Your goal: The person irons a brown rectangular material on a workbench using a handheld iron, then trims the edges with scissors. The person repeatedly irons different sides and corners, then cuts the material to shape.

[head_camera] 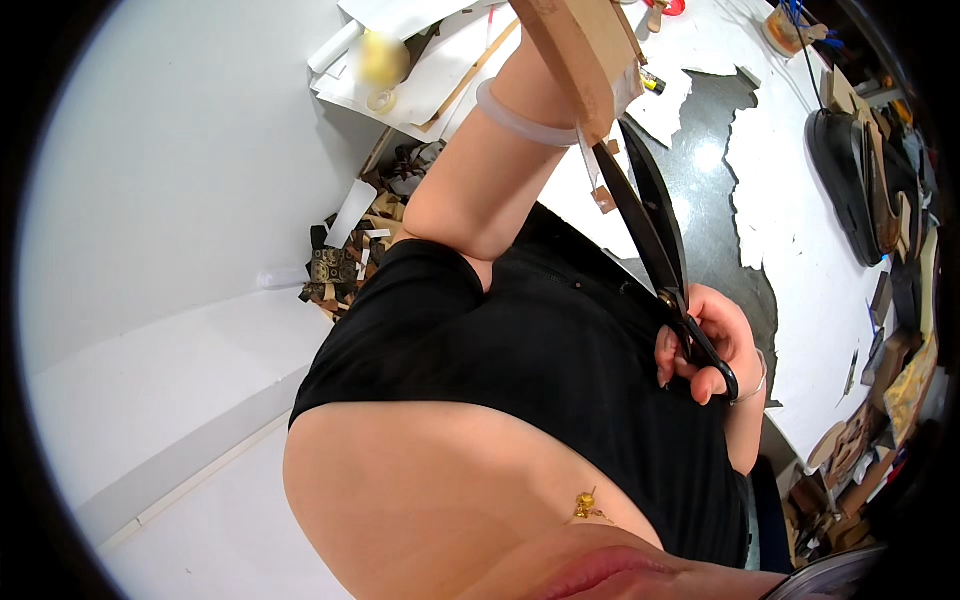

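Observation:
My right hand (716,349) grips large black-handled scissors (656,232), with fingers through the handle loops. The dark blades are parted and point up toward the lower end of a brown sheet piece (574,60), perhaps leather or board. Whether they touch it is unclear. A thin pale strip (588,157) hangs at that end, and a small brown scrap (603,199) shows just below it. My left forearm (487,165), wearing a pale bangle (525,127), reaches up behind the brown piece. My left hand itself is out of sight.
Torn white covering on the worktable (780,187) exposes a grey surface (705,165). Black shoe soles (847,187) and materials line the right side. A glue pot (784,34) stands at the back. A tape roll (382,101) lies left, above heaped scraps (345,266) beside the wall.

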### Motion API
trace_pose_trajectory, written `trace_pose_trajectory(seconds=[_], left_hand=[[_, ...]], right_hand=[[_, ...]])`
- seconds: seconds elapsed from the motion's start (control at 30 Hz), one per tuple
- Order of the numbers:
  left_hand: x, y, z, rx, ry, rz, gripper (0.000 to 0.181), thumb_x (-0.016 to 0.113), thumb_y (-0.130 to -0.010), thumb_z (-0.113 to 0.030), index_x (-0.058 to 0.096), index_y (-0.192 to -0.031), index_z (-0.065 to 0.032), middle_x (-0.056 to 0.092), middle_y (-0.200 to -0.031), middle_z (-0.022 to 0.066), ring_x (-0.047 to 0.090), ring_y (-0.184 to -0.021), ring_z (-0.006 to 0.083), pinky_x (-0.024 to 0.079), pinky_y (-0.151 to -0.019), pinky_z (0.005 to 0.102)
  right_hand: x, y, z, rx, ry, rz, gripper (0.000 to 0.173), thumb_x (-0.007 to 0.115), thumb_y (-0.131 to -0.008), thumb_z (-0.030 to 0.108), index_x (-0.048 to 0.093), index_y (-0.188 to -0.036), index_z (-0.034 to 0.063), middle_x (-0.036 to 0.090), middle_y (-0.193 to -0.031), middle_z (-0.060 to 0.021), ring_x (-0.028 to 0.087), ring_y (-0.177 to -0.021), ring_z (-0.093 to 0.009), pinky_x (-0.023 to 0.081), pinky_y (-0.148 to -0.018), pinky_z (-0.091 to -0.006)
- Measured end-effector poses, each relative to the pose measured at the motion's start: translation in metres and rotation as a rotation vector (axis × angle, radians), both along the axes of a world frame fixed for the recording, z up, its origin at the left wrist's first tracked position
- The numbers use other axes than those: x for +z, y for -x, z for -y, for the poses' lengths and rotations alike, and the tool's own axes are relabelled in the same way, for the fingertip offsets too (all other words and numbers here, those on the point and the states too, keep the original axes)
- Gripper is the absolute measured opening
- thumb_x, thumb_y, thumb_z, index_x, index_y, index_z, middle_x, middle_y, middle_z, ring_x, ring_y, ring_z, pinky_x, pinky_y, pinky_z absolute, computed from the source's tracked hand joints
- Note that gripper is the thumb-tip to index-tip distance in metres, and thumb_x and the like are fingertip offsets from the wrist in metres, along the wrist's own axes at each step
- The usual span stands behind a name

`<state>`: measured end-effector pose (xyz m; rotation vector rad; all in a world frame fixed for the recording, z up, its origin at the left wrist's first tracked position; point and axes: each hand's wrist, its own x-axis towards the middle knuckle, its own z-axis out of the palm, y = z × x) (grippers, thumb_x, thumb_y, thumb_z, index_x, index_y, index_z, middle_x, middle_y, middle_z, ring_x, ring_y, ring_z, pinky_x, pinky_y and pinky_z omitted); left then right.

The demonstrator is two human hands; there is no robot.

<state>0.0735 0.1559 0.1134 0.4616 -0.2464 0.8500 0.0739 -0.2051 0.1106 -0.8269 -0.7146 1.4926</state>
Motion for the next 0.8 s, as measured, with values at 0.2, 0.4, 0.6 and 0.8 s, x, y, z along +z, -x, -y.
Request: trace_pose_trajectory(seconds=[0.2, 0.4, 0.6, 0.8], left_hand=[[0.000, -0.005, 0.011, -0.086, 0.041, 0.033, 0.042, 0.049, -0.103, -0.031, 0.050, -0.124, 0.0056, 0.044, -0.096, 0.0063, 0.044, -0.081, 0.0154, 0.044, -0.077, 0.0262], [0.001, -0.003, 0.019, -0.130, 0.060, 0.049, 0.042, 0.048, -0.103, -0.030, 0.049, -0.124, 0.0059, 0.044, -0.096, 0.0062, 0.044, -0.081, 0.0158, 0.044, -0.077, 0.0267], [0.002, -0.005, 0.020, -0.164, 0.073, 0.068, 0.041, 0.048, -0.103, -0.030, 0.049, -0.124, 0.0062, 0.044, -0.096, 0.0062, 0.044, -0.081, 0.0161, 0.044, -0.078, 0.0271], [0.003, -0.009, 0.024, -0.197, 0.088, 0.075, 0.041, 0.048, -0.103, -0.029, 0.049, -0.124, 0.0065, 0.043, -0.095, 0.0062, 0.044, -0.082, 0.0164, 0.044, -0.079, 0.0276]], right_hand=[[-0.001, -0.003, 0.000, 0.023, -0.014, -0.040, 0.060, 0.095, -0.069, 0.025, 0.051, -0.103, 0.0011, 0.068, -0.087, -0.0121, 0.069, -0.071, -0.016, 0.049, -0.052, -0.0208], [-0.002, -0.004, -0.001, 0.039, -0.010, -0.053, 0.057, 0.095, -0.070, 0.019, 0.051, -0.102, 0.0006, 0.067, -0.086, -0.0115, 0.070, -0.072, -0.018, 0.052, -0.057, -0.0232], [-0.001, -0.006, -0.002, 0.073, 0.008, -0.068, 0.053, 0.094, -0.071, 0.013, 0.051, -0.101, 0.0007, 0.067, -0.084, -0.0108, 0.070, -0.071, -0.017, 0.054, -0.061, -0.0247], [-0.002, -0.009, -0.003, 0.105, -0.003, -0.047, 0.050, 0.092, -0.072, 0.009, 0.051, -0.100, 0.0011, 0.067, -0.084, -0.0106, 0.069, -0.071, -0.016, 0.054, -0.061, -0.0248]])
